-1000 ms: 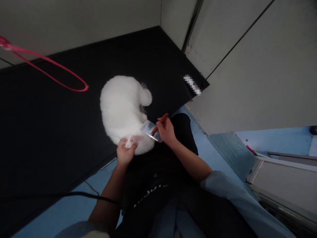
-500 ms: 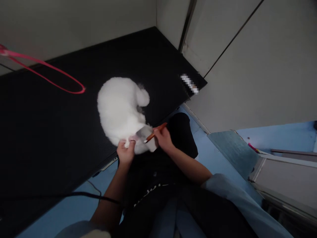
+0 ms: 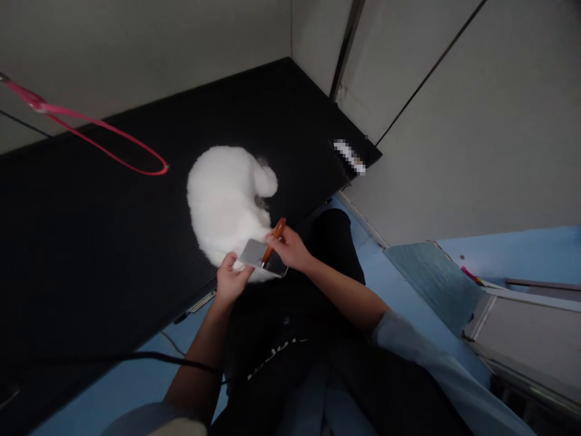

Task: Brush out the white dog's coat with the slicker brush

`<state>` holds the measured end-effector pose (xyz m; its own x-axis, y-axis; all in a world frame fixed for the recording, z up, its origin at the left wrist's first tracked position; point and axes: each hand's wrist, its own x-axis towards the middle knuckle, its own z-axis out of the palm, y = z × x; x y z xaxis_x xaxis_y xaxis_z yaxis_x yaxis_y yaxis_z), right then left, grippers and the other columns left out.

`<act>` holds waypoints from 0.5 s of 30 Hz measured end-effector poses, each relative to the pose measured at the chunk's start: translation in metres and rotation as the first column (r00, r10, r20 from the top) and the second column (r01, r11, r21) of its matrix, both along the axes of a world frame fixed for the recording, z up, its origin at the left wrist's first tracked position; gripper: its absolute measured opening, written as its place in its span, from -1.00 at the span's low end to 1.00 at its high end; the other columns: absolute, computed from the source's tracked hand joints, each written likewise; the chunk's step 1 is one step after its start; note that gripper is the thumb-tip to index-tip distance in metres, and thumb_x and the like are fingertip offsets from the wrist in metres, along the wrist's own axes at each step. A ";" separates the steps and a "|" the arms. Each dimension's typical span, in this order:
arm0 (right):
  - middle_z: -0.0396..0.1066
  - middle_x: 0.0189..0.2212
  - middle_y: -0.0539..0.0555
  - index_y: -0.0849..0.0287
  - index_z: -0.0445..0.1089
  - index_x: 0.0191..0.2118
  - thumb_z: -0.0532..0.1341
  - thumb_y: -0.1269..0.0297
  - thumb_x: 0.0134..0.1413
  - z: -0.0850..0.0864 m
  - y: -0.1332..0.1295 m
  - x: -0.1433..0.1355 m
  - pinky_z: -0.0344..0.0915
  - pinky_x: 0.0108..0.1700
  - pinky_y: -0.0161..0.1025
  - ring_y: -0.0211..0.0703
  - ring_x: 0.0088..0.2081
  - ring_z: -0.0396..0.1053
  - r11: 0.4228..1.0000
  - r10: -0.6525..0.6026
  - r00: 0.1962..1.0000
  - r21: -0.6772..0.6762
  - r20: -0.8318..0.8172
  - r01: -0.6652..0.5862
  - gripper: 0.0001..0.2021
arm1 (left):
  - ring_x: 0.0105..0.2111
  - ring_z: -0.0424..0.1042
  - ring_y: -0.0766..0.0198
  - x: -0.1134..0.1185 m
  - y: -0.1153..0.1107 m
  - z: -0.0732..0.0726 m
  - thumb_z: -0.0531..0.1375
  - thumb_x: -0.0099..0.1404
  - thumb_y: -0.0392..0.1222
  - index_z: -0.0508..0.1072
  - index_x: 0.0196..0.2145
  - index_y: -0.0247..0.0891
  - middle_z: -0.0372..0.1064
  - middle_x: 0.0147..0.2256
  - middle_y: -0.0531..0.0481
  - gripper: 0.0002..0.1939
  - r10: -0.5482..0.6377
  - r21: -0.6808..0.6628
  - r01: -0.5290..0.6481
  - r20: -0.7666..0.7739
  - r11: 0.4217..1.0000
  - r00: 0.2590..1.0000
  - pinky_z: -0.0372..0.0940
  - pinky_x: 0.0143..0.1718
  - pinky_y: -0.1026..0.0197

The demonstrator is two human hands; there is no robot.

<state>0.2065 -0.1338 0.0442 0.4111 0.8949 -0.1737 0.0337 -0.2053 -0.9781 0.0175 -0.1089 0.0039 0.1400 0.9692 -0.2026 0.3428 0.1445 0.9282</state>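
Note:
A fluffy white dog (image 3: 222, 200) is on the black ribbed table, its body curved along the near edge. My right hand (image 3: 289, 247) grips the wooden handle of a slicker brush (image 3: 255, 252). The brush's flat metal back faces up, and its pad lies over the dog's fur at the near end. Just left of the pad, my left hand (image 3: 232, 277) is closed on a tuft of the dog's white fur. The brush hides the bristles and part of the fur under it.
A pink loop (image 3: 104, 125) hangs over the left of the black table (image 3: 91, 242). A blurred-out white item (image 3: 349, 156) lies at the table's right corner. Pale walls (image 3: 454, 121) stand behind and to the right. A black cable (image 3: 136, 357) crosses at lower left.
The brush has turned in my right hand: its handle points more upward and its pad is nearer my left hand. The whole view has shifted slightly.

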 end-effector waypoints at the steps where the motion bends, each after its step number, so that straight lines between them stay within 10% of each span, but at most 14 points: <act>1: 0.44 -0.39 0.00 0.13 0.34 -0.30 0.22 0.19 0.09 0.001 0.004 -0.001 0.38 -0.19 -0.23 -0.19 -0.32 0.42 0.999 -0.035 0.999 -0.027 0.019 0.035 -0.87 | -0.51 0.31 0.30 0.000 0.000 -0.001 0.31 -0.14 0.08 0.30 -0.45 -0.22 0.29 -0.52 0.08 -0.59 0.003 -0.001 -0.003 0.001 1.000 1.000 0.28 -0.43 0.25; 7: 0.42 -0.44 -0.04 0.15 0.34 -0.36 0.27 0.18 0.01 -0.001 0.014 0.008 0.35 -0.27 -0.27 -0.23 -0.39 0.38 0.997 0.076 0.997 0.020 -0.001 -0.076 -0.84 | -0.44 0.37 0.24 -0.001 -0.002 -0.010 0.34 -0.14 0.05 0.32 -0.37 -0.23 0.34 -0.44 0.03 -0.56 0.064 0.002 -0.064 0.054 0.998 0.996 0.32 -0.33 0.19; 12: 0.31 -0.55 -0.10 0.13 0.22 -0.36 0.25 0.09 0.04 0.011 0.011 0.055 0.30 -0.34 -0.31 -0.27 -0.46 0.33 0.921 -0.382 0.924 0.074 -0.013 0.382 -0.74 | -0.48 0.34 0.29 0.011 -0.008 -0.017 0.38 -0.11 0.00 0.30 -0.38 -0.22 0.32 -0.47 0.08 -0.57 0.126 -0.031 -0.124 0.115 0.992 0.985 0.28 -0.38 0.25; 15: 0.34 -0.54 -0.10 0.12 0.24 -0.28 0.26 0.03 0.07 0.025 0.004 0.055 0.29 -0.38 -0.36 -0.29 -0.45 0.35 0.976 -0.135 0.976 0.148 -0.173 0.162 -0.71 | -0.47 0.32 0.31 0.029 -0.012 -0.015 0.39 -0.04 -0.09 0.34 -0.38 -0.23 0.36 -0.47 0.07 -0.66 0.135 -0.103 -0.112 0.252 0.988 0.958 0.26 -0.40 0.30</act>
<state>0.2619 -0.1294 0.0690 0.5198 0.8475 -0.1074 -0.1455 -0.0361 -0.9887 0.0468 -0.1205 -0.0111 0.0785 0.9627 -0.2590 0.0680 0.2540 0.9648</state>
